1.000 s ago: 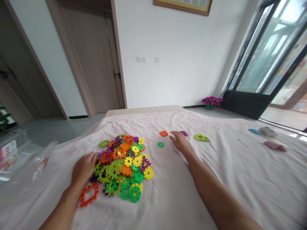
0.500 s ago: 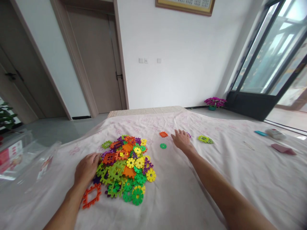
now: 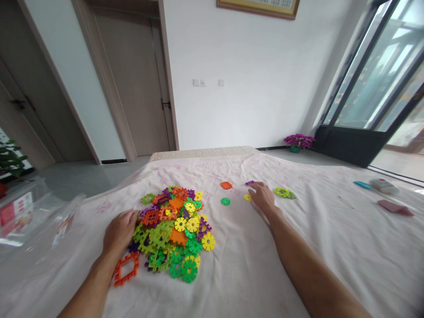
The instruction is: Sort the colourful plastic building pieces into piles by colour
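A heap of plastic interlocking toy pieces (image 3: 177, 229) in orange, green, yellow and purple lies on the cloth. At its left edge rests my left hand (image 3: 119, 232), fingers loosely extended against the pieces, fingertips partly hidden. An orange square frame piece (image 3: 126, 268) sits just below that hand. Over to the right, my right hand (image 3: 263, 197) is palm down with fingers apart. Its fingers reach to a purple piece (image 3: 250, 182), and a yellow flower-shaped disc (image 3: 247, 197) lies by its thumb. An orange piece (image 3: 226, 185) and a green disc (image 3: 225, 201) lie between the heap and this hand.
A lime-green piece (image 3: 284, 193) lies right of my right hand. Farther right are a blue item (image 3: 363, 185), a whitish packet (image 3: 384, 186) and a pink folded item (image 3: 395, 207). Clear plastic packaging (image 3: 36, 221) lies at left on the patterned cloth (image 3: 238, 274).
My right hand has moved right and slightly nearer, uncovering the yellow disc and more of the purple piece. The left hand has stayed by the heap.
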Motion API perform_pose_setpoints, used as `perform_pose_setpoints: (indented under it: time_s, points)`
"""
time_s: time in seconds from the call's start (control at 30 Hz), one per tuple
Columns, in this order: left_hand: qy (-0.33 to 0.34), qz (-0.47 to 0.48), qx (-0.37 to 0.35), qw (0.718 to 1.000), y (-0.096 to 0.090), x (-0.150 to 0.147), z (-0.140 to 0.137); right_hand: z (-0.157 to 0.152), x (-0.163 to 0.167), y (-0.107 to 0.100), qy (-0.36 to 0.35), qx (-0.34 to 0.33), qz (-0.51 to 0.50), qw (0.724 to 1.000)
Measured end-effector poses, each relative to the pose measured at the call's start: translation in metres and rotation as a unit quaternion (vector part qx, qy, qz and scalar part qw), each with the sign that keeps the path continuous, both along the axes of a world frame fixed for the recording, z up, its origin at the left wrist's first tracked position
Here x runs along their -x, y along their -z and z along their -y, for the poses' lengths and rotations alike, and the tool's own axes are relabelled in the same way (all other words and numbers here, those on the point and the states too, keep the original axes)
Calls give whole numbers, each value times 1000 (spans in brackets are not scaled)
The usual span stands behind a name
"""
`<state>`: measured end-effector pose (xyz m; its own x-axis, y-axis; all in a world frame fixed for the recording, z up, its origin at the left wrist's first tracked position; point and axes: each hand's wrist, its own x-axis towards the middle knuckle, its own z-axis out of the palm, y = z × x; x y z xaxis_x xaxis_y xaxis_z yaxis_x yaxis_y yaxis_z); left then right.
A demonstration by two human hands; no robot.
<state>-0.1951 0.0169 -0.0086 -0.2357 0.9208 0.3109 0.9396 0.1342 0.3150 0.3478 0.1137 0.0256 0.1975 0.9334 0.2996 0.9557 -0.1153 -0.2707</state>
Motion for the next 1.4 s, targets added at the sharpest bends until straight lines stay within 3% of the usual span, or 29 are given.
perform_pose_setpoints:
  time_s: [0.17, 0.3, 0.37, 0.5, 0.63, 0.8, 0.93, 1.1, 1.2, 1.27, 1.4]
  points:
    - [-7, -1, 5, 1000, 0, 1, 0, 8, -2, -9, -59, 55, -53, 995]
    - [-11, -2, 5, 1000, -2, -2, 2, 16, 22, -14, -120, 12, -45, 992]
    - [-10, -4, 3, 1000, -3, -3, 2, 23, 45, -20, -199, 24, -95, 975]
    - [-10, 3, 6, 1000, -5, -4, 4, 45, 97, -31, -335, 102, -205, 914]
    - [-12, 4, 10, 1000, -7, -6, 5, 69, 136, -32, -391, 167, -180, 887]
    - [-8, 1, 6, 1000, -6, -5, 4, 79, 152, -23, -422, 173, -172, 873]
    - [2, 5, -2, 1000, -2, -2, 2, 78, 153, -21, -400, 197, -285, 849]
    - [-3, 9, -6, 1000, 0, 0, 1, 63, 135, -31, -359, 187, -464, 788]
    - [1, 6, -3, 1000, 1, 1, 1, 42, 105, -31, -277, 101, -555, 778]
    - [7, 5, 2, 1000, 1, 1, 1, 27, 81, -27, -187, 26, -601, 777]
    - [9, 8, 5, 1000, 1, 2, 0, 7, 35, -12, -10, -89, -659, 747]
